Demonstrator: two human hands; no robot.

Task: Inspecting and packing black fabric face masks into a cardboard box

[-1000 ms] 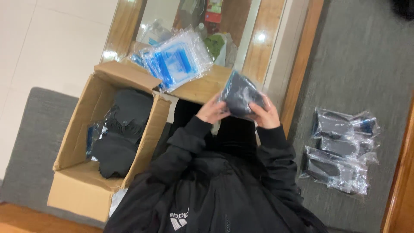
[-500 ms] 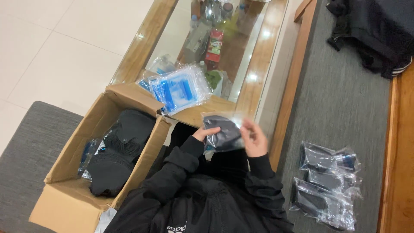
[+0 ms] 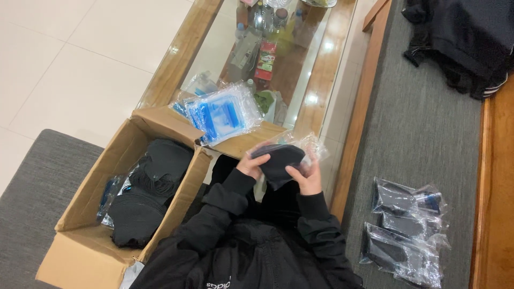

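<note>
Both sets of fingers are closed on the same thing now. The left hand (image 3: 250, 165) curls its fingers round the near end of a folded black cloth piece (image 3: 277, 163), while the right hand (image 3: 306, 176) pinches its other side along with the crinkled clear plastic bag (image 3: 309, 147) that shows above and behind it. A moment ago the bundle was lifted higher and held flatter between the palms; since then it has come down in front of the chest and the clear film has opened out at the far side, so the dark piece looks to be partly into the bag, though how far in I cannot tell.

Take the open cardboard box (image 3: 80, 214) as the mark. The hands and the cloth piece are just to the right of its far flap, above the person's lap. Inside the box lies a heap of more black cloth pieces (image 3: 144, 198), not bagged. On the box's far flap rests a stack of clear bags with blue printing (image 3: 222, 115), and beyond that runs a glass-topped wooden table (image 3: 326, 80) with bottles (image 3: 266, 59) under its pane. Well to the right of the box, past the hands, a pile of filled clear bags (image 3: 407, 230) lies on the grey seat cushion (image 3: 423, 134). A dark jacket (image 3: 466, 43) lies further off on that same cushion.
</note>
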